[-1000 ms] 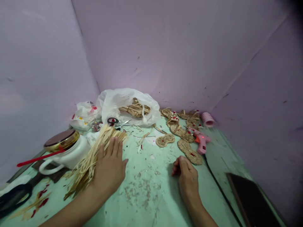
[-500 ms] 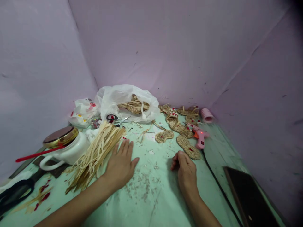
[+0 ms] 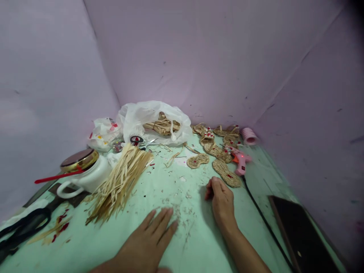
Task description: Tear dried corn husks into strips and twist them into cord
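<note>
My left hand (image 3: 149, 240) lies flat on the green tabletop (image 3: 187, 231), palm down with fingers stretched out, beside a scatter of small scraps (image 3: 182, 212). My right hand (image 3: 222, 203) rests on its edge to the right of the scraps, fingers curled in; whatever they hold, if anything, is hidden. Just beyond it lies a woven, sole-shaped braided piece (image 3: 226, 173) with a red mark. A smaller braided piece (image 3: 197, 160) sits farther back. Left of centre is a bundle of dried straw strips (image 3: 122, 182), apart from my left hand.
A pink glue gun (image 3: 241, 163) with a lit red light and black cord stands right, near a dark flat slab (image 3: 301, 235). Leftward are a white mug (image 3: 96, 176), a red stick (image 3: 58, 177) and large black-handled scissors (image 3: 25, 227). A plastic bag (image 3: 131, 121) sits behind.
My left hand has moved back toward me and slightly right, away from the straw bundle. The right hand stays in about the same place. The view has shifted slightly.
</note>
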A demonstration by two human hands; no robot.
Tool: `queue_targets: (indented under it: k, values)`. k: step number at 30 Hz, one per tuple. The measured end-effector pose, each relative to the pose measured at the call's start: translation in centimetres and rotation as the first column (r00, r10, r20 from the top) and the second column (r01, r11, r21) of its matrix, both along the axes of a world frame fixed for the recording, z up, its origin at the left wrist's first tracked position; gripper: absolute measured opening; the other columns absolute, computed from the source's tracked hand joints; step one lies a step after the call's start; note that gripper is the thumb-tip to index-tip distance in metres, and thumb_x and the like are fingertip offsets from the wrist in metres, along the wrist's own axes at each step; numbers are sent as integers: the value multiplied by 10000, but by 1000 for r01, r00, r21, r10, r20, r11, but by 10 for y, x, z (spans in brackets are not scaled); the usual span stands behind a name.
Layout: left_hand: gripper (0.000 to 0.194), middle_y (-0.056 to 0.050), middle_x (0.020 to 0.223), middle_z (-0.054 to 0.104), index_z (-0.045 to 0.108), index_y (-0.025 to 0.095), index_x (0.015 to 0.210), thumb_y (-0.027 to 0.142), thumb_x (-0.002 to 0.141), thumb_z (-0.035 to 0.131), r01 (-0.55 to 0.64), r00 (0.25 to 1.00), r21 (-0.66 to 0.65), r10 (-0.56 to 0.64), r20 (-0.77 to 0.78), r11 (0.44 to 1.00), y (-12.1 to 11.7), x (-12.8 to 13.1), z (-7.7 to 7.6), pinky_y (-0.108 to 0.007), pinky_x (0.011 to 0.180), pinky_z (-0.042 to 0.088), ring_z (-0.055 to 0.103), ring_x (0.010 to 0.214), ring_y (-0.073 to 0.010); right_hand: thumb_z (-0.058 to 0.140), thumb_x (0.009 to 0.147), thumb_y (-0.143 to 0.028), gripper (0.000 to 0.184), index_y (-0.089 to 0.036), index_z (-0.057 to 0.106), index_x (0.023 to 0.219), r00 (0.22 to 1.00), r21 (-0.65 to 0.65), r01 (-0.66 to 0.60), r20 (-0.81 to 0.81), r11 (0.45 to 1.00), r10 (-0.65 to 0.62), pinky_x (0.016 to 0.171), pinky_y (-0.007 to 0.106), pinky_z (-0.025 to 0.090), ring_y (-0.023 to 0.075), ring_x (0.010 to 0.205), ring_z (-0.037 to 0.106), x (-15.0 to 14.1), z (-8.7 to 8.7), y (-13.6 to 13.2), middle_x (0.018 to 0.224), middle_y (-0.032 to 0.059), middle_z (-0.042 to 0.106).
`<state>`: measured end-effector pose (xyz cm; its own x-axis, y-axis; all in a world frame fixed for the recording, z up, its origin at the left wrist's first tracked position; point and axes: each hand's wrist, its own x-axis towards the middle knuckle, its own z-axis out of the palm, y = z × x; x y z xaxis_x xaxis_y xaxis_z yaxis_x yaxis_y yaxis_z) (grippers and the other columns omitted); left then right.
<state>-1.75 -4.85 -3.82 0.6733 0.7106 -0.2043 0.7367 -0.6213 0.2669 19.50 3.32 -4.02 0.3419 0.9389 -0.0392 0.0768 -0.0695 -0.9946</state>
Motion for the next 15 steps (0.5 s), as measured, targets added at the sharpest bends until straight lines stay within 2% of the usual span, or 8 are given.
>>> queue_targets:
  k: [1,4,6,8,9,11,12,15]
  values:
    - [597,-67,1406,254,293,254,1345,454,793,401,50,999,-34,-49,23,998,-7,-6,-1,-435,1036,216,245,1284,-247,400,809,-456,370,-179,463,572,1000,-4,-7,11,1000,7,468,250,300,108,440,404,-1,1,0,451,-34,448]
    - [484,0,1388,310,285,322,1340,345,858,304,22,992,35,-26,120,999,-7,-6,10,-360,1054,201,289,1269,-179,394,814,-452,376,-181,458,562,999,-14,-30,41,999,31,472,249,295,107,443,390,-2,3,0,434,-40,424]
    - [547,-28,1430,204,194,281,1373,410,851,297,-16,995,114,4,99,993,14,7,22,-421,1061,137,183,1307,-211,393,813,-459,378,-182,462,565,998,-22,-28,47,999,29,477,249,296,109,452,390,-2,4,0,441,-39,428]
    - [617,-104,1450,101,119,162,1390,448,856,240,-178,984,189,171,51,966,46,20,30,-462,1046,124,85,1324,-239,394,810,-469,381,-181,465,570,999,-35,-21,46,999,23,478,251,296,111,460,394,-2,4,0,454,-34,443]
    - [609,-126,1448,107,134,127,1385,435,865,211,-235,972,226,229,52,945,61,25,33,-461,1041,132,82,1324,-240,395,809,-473,382,-181,465,572,999,-38,-23,46,999,25,481,252,298,112,464,396,-1,3,-1,459,-33,448]
    - [582,-144,1420,225,248,113,1351,427,860,253,-289,957,308,267,111,906,86,27,35,-457,1023,171,175,1302,-252,400,807,-476,382,-178,467,576,998,-44,-31,46,999,33,489,252,305,110,469,403,1,0,-1,463,-32,450]
    - [515,-148,1368,331,352,116,1299,380,863,276,-346,938,339,312,152,875,95,24,36,-437,1002,221,275,1259,-248,408,804,-475,380,-176,470,578,998,-44,-30,45,999,32,494,251,309,109,470,407,2,-1,-1,463,-33,449]
    - [316,-118,1024,595,594,143,989,250,841,335,-584,810,326,508,293,743,109,2,45,-351,842,374,526,961,-204,463,772,-471,339,-163,519,643,1000,-46,12,-12,999,-12,487,245,323,106,474,426,1,-5,0,493,-31,470]
